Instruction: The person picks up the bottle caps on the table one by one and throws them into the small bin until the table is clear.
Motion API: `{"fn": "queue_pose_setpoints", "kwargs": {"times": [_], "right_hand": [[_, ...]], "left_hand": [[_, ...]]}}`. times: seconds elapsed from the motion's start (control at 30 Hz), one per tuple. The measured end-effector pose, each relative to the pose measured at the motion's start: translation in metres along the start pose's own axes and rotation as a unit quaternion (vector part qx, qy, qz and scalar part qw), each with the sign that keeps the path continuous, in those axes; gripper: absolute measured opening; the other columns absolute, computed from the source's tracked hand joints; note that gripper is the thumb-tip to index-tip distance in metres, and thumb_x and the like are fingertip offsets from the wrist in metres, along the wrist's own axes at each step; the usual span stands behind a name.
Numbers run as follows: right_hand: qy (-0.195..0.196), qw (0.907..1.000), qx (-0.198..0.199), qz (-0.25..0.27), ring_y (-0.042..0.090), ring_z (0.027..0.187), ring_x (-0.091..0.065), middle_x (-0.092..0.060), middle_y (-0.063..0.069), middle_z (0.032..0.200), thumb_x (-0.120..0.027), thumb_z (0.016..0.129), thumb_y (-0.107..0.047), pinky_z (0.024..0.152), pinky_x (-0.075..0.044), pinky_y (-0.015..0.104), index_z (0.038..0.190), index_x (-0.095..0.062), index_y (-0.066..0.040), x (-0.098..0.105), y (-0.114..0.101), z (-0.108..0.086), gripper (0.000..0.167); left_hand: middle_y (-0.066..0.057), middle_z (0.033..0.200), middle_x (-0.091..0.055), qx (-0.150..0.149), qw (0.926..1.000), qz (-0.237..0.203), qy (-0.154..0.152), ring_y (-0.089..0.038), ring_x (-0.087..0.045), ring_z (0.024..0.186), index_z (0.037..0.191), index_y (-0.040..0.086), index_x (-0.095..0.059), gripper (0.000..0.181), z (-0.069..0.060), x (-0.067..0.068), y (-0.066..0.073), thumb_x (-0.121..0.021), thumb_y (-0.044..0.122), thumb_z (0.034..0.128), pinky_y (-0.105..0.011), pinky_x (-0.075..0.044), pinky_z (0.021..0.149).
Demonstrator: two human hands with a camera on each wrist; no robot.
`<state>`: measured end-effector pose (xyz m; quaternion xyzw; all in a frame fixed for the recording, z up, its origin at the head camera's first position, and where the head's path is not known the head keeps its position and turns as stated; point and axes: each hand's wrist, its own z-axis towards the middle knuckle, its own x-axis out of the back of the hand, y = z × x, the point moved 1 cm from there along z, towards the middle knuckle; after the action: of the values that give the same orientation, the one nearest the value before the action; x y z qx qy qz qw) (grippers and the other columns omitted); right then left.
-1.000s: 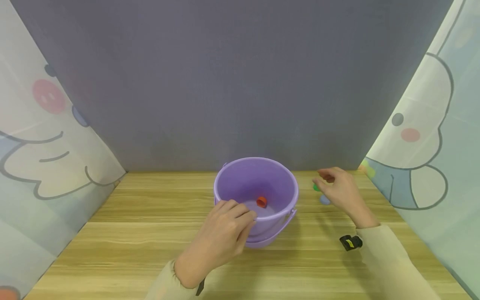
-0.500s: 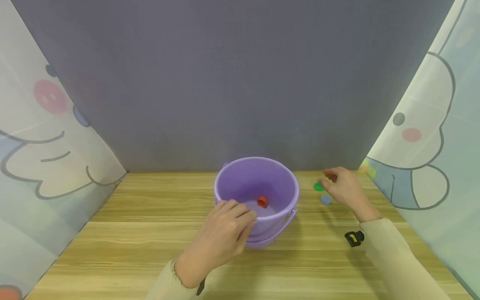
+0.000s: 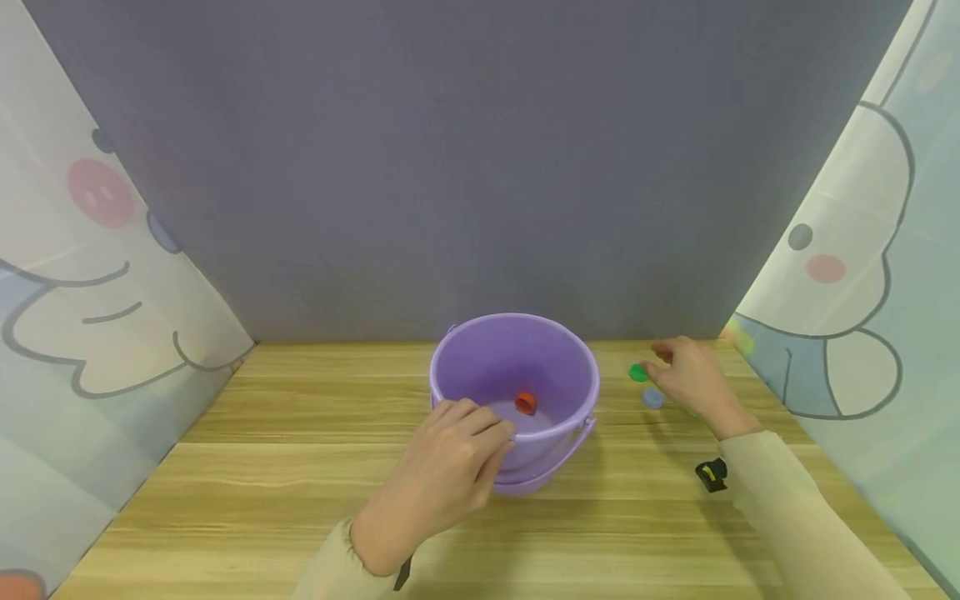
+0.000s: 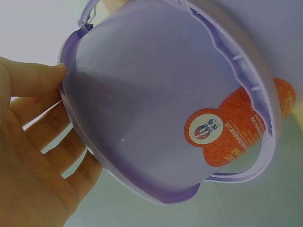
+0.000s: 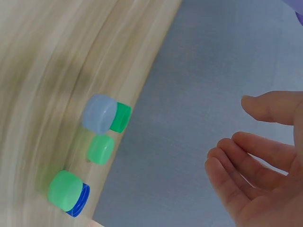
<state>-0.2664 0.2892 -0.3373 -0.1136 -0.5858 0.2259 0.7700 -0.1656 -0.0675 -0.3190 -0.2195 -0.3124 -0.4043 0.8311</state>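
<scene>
A purple bucket (image 3: 517, 350) stands on the wooden table, a red bottle cap (image 3: 526, 403) lying on its floor. My left hand (image 3: 442, 462) grips the near rim, the thumb outside and the fingers over the edge; the left wrist view shows the bucket's handle (image 4: 255, 90). To the right of the bucket, my right hand (image 3: 693, 383) hovers over loose bottle caps, fingers loosely bent and holding nothing. In the right wrist view lie a pale blue cap (image 5: 99, 113), a dark green cap (image 5: 122, 117), light green caps (image 5: 65, 190) and a blue cap (image 5: 80, 201).
A grey panel (image 3: 480, 183) rises behind the table (image 3: 322, 467). Cartoon-printed sheets line the left (image 3: 97, 333) and right (image 3: 862, 292) sides. An orange-red label (image 4: 227, 127) is stuck on the bucket's outside.
My right hand has drifted to the right, away from the bucket, uncovering the dark green and pale blue caps. My left hand stays on the bucket's rim.
</scene>
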Motion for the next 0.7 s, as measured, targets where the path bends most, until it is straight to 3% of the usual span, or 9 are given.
{"fn": "queue_pose_setpoints", "kwargs": {"times": [0.7], "right_hand": [[-0.051, 0.9979, 0.004, -0.04, 0.055, 0.102, -0.062, -0.063, 0.04, 0.11, -0.07, 0.091, -0.015, 0.086, -0.052, 0.062, 0.115, -0.061, 0.021, -0.018, 0.034, 0.006, 0.045]], "left_hand": [[0.005, 0.085, -0.064, -0.003, 1.0, 0.002, 0.002, -0.016, -0.054, 0.076, 0.089, 0.014, -0.067, 0.01, 0.001, 0.001, 0.0, -0.075, 0.012, 0.0852, -0.028, -0.045, 0.071]]}}
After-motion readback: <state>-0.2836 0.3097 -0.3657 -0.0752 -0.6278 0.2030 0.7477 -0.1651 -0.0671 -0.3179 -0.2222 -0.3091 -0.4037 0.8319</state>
